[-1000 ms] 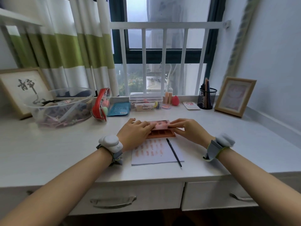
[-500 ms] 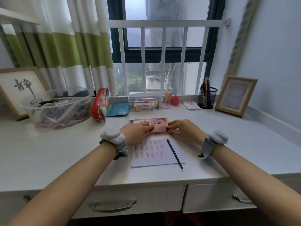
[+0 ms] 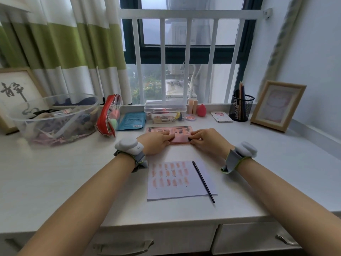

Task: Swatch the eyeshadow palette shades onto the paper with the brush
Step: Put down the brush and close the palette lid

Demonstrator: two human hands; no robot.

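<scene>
The pink eyeshadow palette (image 3: pixel 181 136) lies closed and flat on the desk, just beyond the white paper (image 3: pixel 181 193). My left hand (image 3: pixel 154 142) rests on the left part of its lid with the fingers laid fairly straight. At the right front corner, my right hand (image 3: pixel 208 141) pinches the palette, fingers on top and thumb at the front edge. Several rows of pink and peach swatches cover the left and middle of the paper. The thin black brush (image 3: pixel 203 182) lies loose and slanted across the paper's right side, untouched.
Along the back stand a clear bowl of oddments (image 3: pixel 55 119), a red pouch (image 3: pixel 110 115), a blue sachet (image 3: pixel 132 121), a clear lidded box (image 3: pixel 165 109), a mesh pencil cup (image 3: pixel 240 108) and a picture frame (image 3: pixel 276 106). Drawers sit under the desk's front edge.
The palette's lid has gone from half raised to fully down, hiding the shade pans. Both hands followed it down and stay on it. Paper and brush have not moved.
</scene>
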